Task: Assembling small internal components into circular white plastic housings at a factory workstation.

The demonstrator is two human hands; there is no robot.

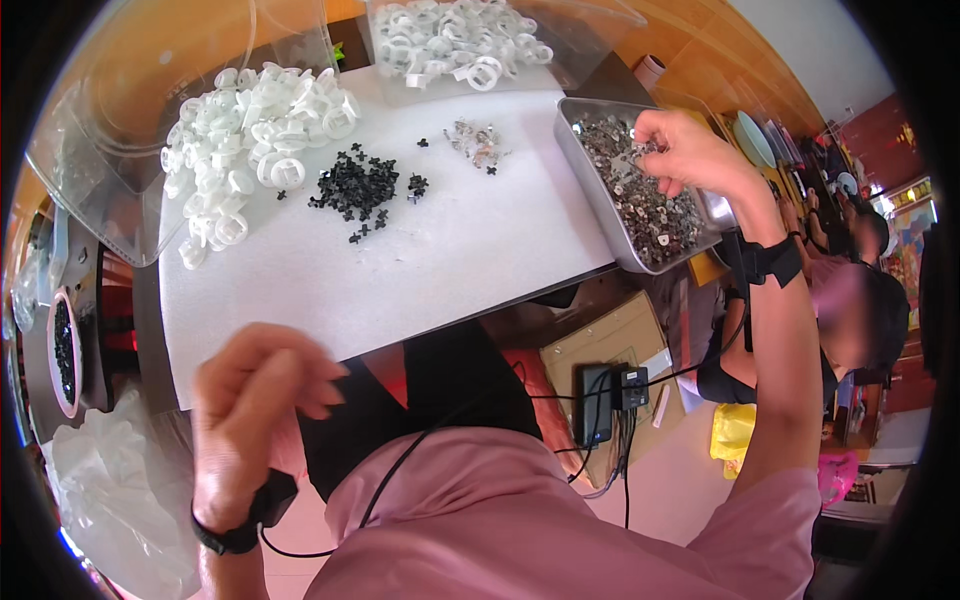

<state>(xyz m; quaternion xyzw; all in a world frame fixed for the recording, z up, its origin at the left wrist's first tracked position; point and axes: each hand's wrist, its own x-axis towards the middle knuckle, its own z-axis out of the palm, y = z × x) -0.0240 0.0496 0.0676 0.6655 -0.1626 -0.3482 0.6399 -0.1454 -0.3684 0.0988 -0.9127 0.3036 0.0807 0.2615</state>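
My right hand [685,150] reaches over a grey metal tray [588,182] at the right end of the white work surface. Its thumb and fingers are pinched together at small shiny metal pieces [627,160]; their exact shape is too small to tell. Many loose small metal parts [655,215] fill the tray. My left hand [262,400], slightly blurred, hovers by the front left edge of the surface, fingers loosely bent and apart, with nothing seen in it. A pile of small black cross-shaped pieces [355,187] lies mid-surface, and a few small clear pieces [477,145] lie farther back.
White ring-shaped plastic parts [255,130] are heaped at the back left, with more rings [460,40] in a clear bag behind. At far left stands a pink-rimmed bowl [66,355] of black pieces. Cables and a cardboard box [610,345] are below right; a person [850,310] sits beyond.
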